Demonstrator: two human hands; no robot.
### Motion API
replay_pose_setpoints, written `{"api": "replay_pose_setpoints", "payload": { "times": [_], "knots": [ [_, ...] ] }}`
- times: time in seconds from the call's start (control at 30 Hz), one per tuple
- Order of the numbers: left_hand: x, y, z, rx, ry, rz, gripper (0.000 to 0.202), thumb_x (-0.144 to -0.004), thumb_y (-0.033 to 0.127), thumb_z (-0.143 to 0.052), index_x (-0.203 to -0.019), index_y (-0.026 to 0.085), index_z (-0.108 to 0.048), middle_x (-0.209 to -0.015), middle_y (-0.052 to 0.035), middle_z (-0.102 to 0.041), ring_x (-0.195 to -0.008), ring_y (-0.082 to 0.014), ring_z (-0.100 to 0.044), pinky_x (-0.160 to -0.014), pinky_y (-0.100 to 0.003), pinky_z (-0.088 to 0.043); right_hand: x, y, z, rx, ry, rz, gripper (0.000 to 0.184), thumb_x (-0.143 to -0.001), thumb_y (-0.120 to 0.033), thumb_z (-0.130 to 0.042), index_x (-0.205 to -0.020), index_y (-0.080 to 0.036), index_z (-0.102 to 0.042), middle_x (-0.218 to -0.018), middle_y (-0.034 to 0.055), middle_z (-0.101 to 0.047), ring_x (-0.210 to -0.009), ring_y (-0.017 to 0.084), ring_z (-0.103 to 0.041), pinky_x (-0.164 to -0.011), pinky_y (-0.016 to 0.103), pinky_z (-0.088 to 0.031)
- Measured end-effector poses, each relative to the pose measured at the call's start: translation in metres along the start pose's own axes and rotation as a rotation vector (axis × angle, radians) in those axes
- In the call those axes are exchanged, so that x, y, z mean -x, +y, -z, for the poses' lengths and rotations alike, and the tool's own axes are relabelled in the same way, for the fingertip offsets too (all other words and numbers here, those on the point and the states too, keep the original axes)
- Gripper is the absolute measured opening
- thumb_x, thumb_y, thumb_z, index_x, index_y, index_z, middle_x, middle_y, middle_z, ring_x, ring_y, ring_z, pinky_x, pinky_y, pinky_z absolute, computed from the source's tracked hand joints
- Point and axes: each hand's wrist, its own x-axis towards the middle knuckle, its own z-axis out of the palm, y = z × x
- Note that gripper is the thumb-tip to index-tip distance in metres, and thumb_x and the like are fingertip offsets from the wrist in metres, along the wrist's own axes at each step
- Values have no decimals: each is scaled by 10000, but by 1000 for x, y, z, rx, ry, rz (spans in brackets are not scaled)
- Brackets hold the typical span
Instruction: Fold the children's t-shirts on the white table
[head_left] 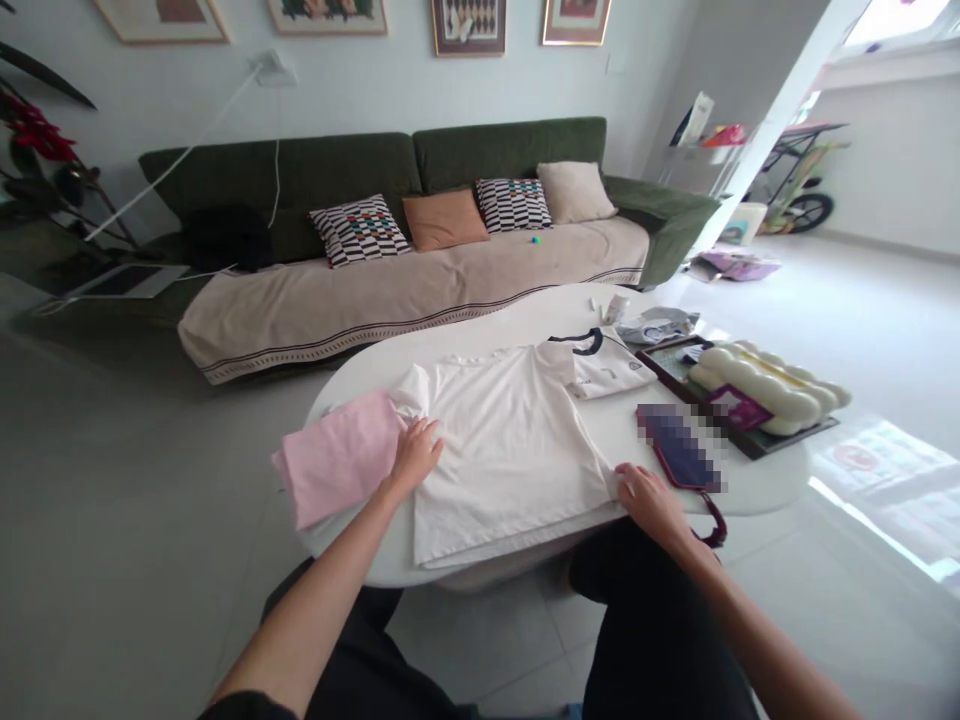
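While flat — white shirt (pixel 510 440) between left hand (pixel 418 455) and right hand (pixel 649 500)

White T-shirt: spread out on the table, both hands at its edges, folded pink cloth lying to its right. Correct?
One error: the folded pink cloth lies to the left of the white T-shirt, as the head view shows. The rest holds: the shirt is spread out on the table, with the left hand and right hand at its edges.
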Motion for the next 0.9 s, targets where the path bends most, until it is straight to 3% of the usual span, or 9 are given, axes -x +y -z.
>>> {"api": "replay_pose_setpoints", "payload": {
  "times": [0.1,0.2,0.3,0.43,0.6,0.73,0.9],
  "knots": [
    [55,3,16,125,30,-79,307,-822,259,-444,-1091,165,-558,-1100,-91,-550,-1075,-198,-481,-942,-332,-375,1,0,-4,-168,0,83,341,-735,-158,-398,-1049,-164,-531,-989,80,-582,-935,193,-535,-797,279,-404],
    [113,17,21,222,-106,-191,257,-795,288,-506,-1032,221,-577,-1038,-45,-555,-986,-174,-518,-873,-297,-426,4,1,-6,-211,-4,173,365,-683,-150,-451,-1033,-187,-544,-1019,70,-564,-964,200,-515,-809,285,-407],
    [146,28,16,254,-163,-193,204,-782,268,-533,-975,236,-593,-1000,-32,-556,-952,-166,-526,-842,-282,-436,7,2,-4,-196,3,222,240,-726,-159,-447,-920,-188,-586,-963,75,-578,-926,200,-519,-753,279,-418],
    [151,31,11,228,-124,-176,171,-838,228,-436,-901,223,-596,-931,-30,-565,-911,-155,-531,-812,-274,-437,7,2,5,-119,-5,299,203,-807,-171,-389,-822,-171,-592,-870,86,-589,-861,189,-522,-685,254,-406],
    [152,27,15,120,-139,-264,243,-833,127,-392,-970,219,-570,-918,-33,-568,-902,-150,-520,-796,-267,-436,8,1,6,-114,12,334,138,-748,-126,-450,-780,-184,-571,-845,63,-590,-826,166,-525,-625,216,-374],
    [157,20,19,52,-110,-247,308,-797,63,-385,-980,227,-571,-888,-28,-564,-881,-151,-528,-765,-259,-448,2,3,5,-139,102,215,138,-775,-165,-401,-767,-182,-538,-797,60,-580,-732,158,-528,-597,229,-364],
    [165,9,25,100,149,-167,265,-836,126,-391,-1007,223,-569,-937,-40,-563,-902,-149,-541,-805,-262,-446,3,19,7,-286,425,-87,169,-774,-210,-357,-869,-178,-494,-793,56,-566,-713,159,-534,-644,243,-387]
  ]
}}
